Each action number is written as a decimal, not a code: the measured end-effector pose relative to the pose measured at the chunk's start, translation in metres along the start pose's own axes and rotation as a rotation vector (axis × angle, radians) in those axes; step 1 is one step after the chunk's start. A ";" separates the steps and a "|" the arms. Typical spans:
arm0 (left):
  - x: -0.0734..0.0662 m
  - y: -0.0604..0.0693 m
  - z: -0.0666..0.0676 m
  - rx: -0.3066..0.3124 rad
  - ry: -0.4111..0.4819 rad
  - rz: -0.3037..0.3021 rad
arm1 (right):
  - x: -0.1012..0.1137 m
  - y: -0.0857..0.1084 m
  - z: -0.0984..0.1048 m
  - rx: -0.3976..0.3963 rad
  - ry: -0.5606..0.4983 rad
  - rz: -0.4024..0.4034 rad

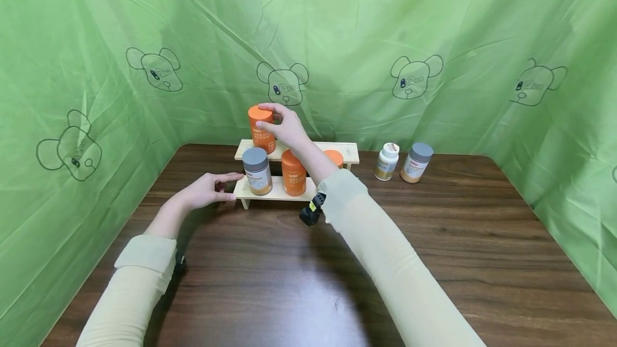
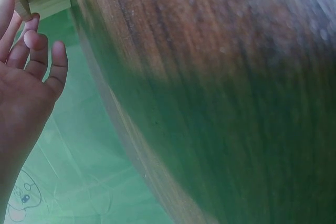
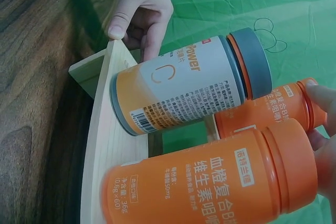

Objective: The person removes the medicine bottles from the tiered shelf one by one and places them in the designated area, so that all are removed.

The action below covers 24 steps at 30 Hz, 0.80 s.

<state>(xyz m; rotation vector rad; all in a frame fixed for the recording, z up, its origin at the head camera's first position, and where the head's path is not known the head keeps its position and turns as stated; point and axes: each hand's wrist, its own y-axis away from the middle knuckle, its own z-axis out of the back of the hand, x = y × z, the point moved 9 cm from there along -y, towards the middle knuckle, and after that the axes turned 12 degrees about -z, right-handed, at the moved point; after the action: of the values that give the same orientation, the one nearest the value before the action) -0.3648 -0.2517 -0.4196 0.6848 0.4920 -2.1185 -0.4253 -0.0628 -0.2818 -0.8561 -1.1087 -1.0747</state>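
My right hand (image 1: 287, 128) grips an orange supplement bottle (image 1: 262, 135) by its lid, at the left end of the upper tier of a two-step wooden rack (image 1: 346, 150). The left hand (image 1: 204, 190) pinches the left end of the lower tier, its thumb on the board's edge in the right wrist view. On that tier stand a grey-lidded bottle (image 1: 257, 173) with a white and orange label and a second orange bottle (image 1: 294, 178). Behind my right forearm, another orange bottle (image 1: 335, 157) shows only partly.
Right of the rack, a small white-capped bottle (image 1: 387, 161) and another grey-lidded bottle (image 1: 416, 163) stand on the dark wooden table (image 1: 463, 261). Green cloth (image 1: 347, 25) with bear-face drawings hangs behind and at both sides.
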 end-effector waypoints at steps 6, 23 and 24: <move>0.000 0.000 0.000 0.001 0.001 0.002 | 0.003 0.002 0.002 0.002 0.003 0.021; -0.001 0.002 -0.001 -0.005 0.003 -0.009 | 0.023 0.016 0.026 0.004 -0.020 0.062; -0.001 0.002 -0.001 -0.006 0.006 -0.010 | 0.024 0.017 0.028 0.005 -0.023 0.063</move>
<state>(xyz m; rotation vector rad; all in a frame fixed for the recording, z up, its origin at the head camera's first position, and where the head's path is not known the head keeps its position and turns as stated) -0.3625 -0.2518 -0.4201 0.6865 0.5051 -2.1238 -0.4142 -0.0372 -0.2520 -0.8958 -1.0964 -1.0110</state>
